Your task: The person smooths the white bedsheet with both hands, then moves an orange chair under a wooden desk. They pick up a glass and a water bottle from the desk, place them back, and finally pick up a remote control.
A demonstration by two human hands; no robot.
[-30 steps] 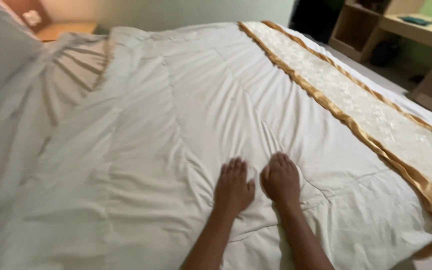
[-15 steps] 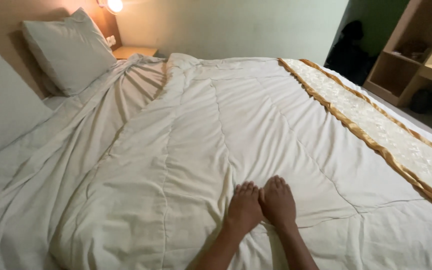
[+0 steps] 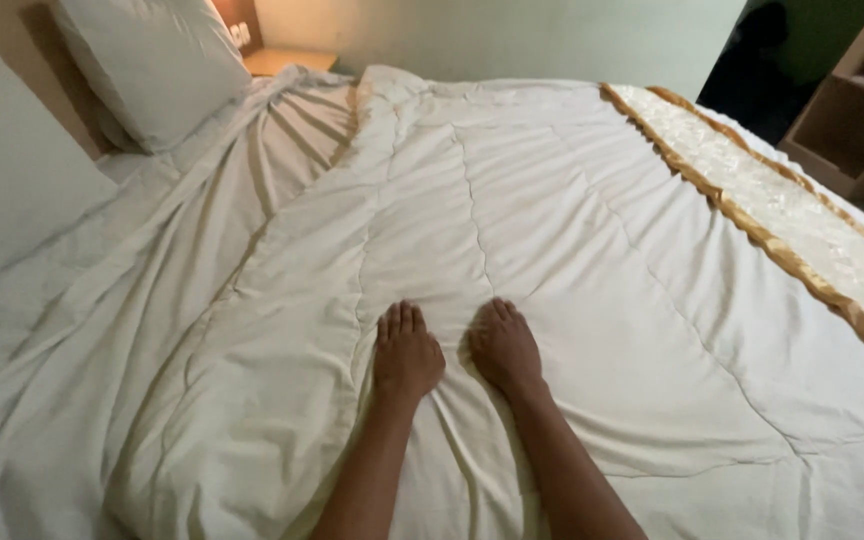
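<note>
My left hand and my right hand lie flat, palms down, side by side on a white quilted duvet that covers the bed. The fingers are held close together and point away from me. Neither hand holds anything. A small gap separates the two hands. The duvet is wrinkled around and in front of my wrists.
A gold-edged patterned bed runner crosses the bed on the right. Rumpled white sheet lies at the left, with white pillows against the headboard. A wooden nightstand stands behind; wooden shelving stands at far right.
The view has swung left and tilted up, bringing the pillows and headboard into sight. My hands have stayed flat and side by side on the duvet, shifting slightly closer to me.
</note>
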